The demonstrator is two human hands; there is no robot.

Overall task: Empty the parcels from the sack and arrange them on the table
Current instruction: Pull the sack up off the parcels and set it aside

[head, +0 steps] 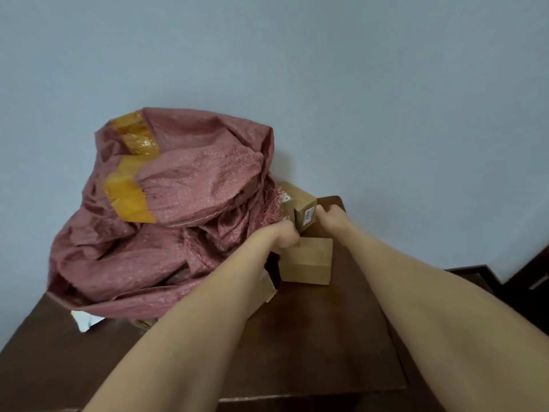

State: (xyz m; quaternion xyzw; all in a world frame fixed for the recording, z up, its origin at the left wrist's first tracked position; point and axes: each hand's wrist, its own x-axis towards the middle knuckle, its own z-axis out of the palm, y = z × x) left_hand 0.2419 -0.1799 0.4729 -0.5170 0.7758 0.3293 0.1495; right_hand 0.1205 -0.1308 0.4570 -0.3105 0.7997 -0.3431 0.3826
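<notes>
At the left of the wooden table (297, 352), the pink woven sack (178, 203) is slumped, its frayed mouth turned rightward. Just beside that mouth, a small labelled parcel (307, 215) is gripped between the left hand (285, 236) and the right hand (332, 217), with fingers curled on opposite sides. Its long axis is angled away toward the wall. A plain cardboard parcel (307, 260) is set just below. Both forearms are extended forward.
</notes>
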